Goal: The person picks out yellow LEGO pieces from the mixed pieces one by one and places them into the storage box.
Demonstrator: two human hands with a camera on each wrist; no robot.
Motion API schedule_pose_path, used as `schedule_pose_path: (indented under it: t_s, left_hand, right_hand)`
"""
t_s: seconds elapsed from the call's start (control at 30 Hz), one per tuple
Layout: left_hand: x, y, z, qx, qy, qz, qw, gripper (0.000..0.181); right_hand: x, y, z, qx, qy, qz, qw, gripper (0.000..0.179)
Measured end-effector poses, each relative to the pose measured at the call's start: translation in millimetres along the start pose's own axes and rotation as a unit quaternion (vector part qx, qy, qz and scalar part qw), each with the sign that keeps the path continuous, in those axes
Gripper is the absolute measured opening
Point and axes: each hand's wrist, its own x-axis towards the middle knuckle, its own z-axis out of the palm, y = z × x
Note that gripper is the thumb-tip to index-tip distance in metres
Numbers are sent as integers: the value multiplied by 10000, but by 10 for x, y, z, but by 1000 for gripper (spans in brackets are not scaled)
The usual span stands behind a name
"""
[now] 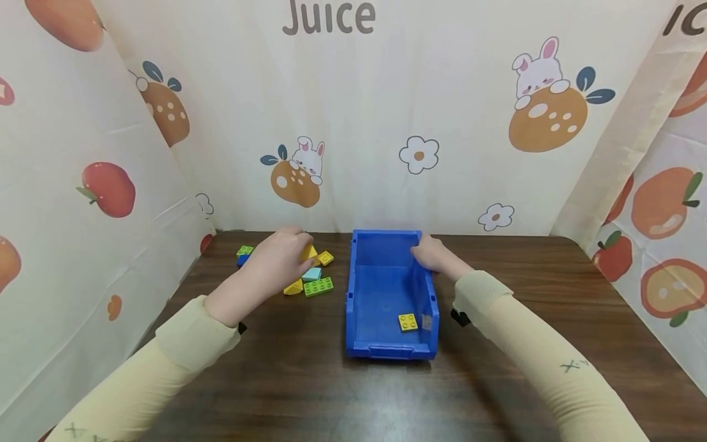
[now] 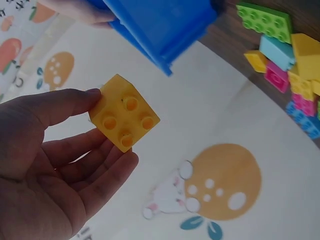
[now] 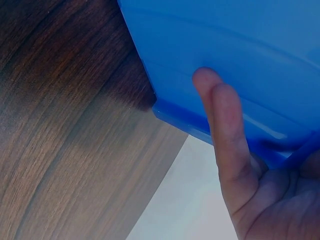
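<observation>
My left hand pinches a yellow toy brick between thumb and fingers, its studs facing the left wrist camera. It is raised over the loose bricks, left of a blue plastic bin. The bin's right wall, near the back, is gripped by my right hand. Two fingers of that hand lie against the outer side of the wall in the right wrist view. Inside the bin, near its front, lies a flat yellow four-stud brick.
Under and around my left hand sit several bricks: a long green one, a light blue one, a small yellow one, and pink ones. The brown wooden table ends at a printed curtain.
</observation>
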Motion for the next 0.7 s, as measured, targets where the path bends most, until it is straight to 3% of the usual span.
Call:
schedule_pose_path:
  t_s: [0.37, 0.7]
  left_hand:
    - [135, 365, -22, 14, 301, 575, 9979, 33]
    - [243, 665, 3, -69, 273, 911, 9954, 35]
  right_hand:
    - [4, 5, -18, -74, -13, -63, 10000, 56]
    - [11, 2, -23, -98, -30, -75, 9999, 56]
